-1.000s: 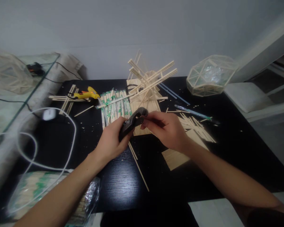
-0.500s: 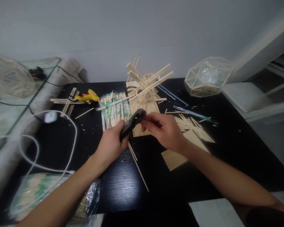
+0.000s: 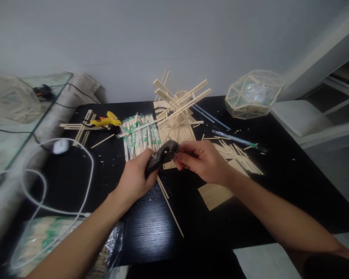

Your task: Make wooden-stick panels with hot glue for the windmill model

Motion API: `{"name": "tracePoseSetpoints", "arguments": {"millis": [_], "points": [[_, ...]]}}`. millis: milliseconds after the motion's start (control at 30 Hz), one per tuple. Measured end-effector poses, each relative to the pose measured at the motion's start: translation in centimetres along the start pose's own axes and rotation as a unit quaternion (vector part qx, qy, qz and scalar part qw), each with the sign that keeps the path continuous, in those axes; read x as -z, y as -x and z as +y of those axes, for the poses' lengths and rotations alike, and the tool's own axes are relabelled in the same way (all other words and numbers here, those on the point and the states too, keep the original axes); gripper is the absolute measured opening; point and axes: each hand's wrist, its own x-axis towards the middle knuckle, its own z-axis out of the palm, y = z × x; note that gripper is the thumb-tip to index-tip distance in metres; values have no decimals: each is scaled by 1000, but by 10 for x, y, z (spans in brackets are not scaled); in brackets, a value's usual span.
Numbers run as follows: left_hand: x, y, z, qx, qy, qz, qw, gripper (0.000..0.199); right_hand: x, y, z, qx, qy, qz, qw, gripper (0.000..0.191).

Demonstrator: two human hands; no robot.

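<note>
Pliers sit gripped in the left hand, handles squeezed in the fist, dark head poking up just over the black table. Right hand is pinched right at the pliers' head, fingertips touching it; can't tell what's between them. Just behind the pliers lies a row of wrapped chopsticks, and further back a glued stick structure. Yellow glue gun is well left of the pliers.

A dark grey cutter over the black table, yellow glue gun (orange-tipped) behind.
</note>
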Motion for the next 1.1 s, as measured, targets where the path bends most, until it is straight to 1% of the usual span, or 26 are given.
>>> {"name": "tracePoseSetpoints", "arguments": {"millis": [133,200,300,400,533,700,833,933,1000,1100], "points": [[1,0,-2,-42,11,2,999,12,6,-1,-2,-50,-83,-77,992,35],[1,0,-2,-57,17,-1,998,12,8,-1,-1,-69,-109,-97,987,33],[2,1,-2,-63,21,-6,998,13,8,-2,0,-82,-132,-108,982,31],[2,1,0,-48,14,-4,999,14,8,-2,0,-89,-147,-106,979,31],[4,0,4,-20,1,-13,1000,11,7,-2,1,-89,-148,-86,981,29],[4,2,5,5,-19,-13,1000,10,8,-2,3,-87,-140,-70,984,26],[4,3,3,14,-23,-14,1000,11,8,-3,1,-83,-118,-61,988,27],[3,1,1,22,-21,-13,999,14,4,-1,0,-69,-51,-25,996,31],[2,0,1,28,-21,-11,999,15,-2,1,1,-44,6,32,998,26],[0,-1,1,29,-18,-4,999,19,-11,6,6,11,62,121,991,19]]}}
